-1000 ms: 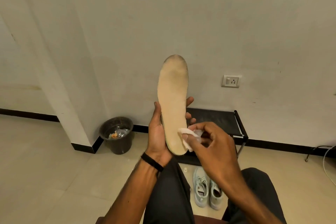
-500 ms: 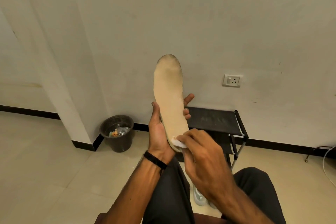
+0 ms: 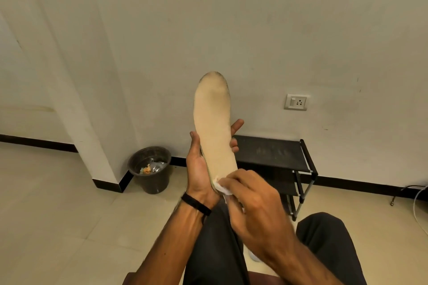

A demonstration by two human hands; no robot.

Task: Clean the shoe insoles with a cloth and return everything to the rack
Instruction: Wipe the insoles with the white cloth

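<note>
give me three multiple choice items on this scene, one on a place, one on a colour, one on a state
1. Where does the round dark waste bin stand?
A. on the black shelf rack
B. on the floor by the wall corner
C. on the person's lap

2. What colour is the long foam shoe insole?
A. beige
B. blue
C. red

3. How does the left hand stand?
A. flat and holding nothing
B. gripping the insole upright
C. resting on the knee

Answers:
1 B, it sits on the tiles left of the black shelf rack.
2 A, its face is pale tan.
3 B, thumb and fingers wrap its edges while the right hand presses the white cloth to its lower end.
</note>
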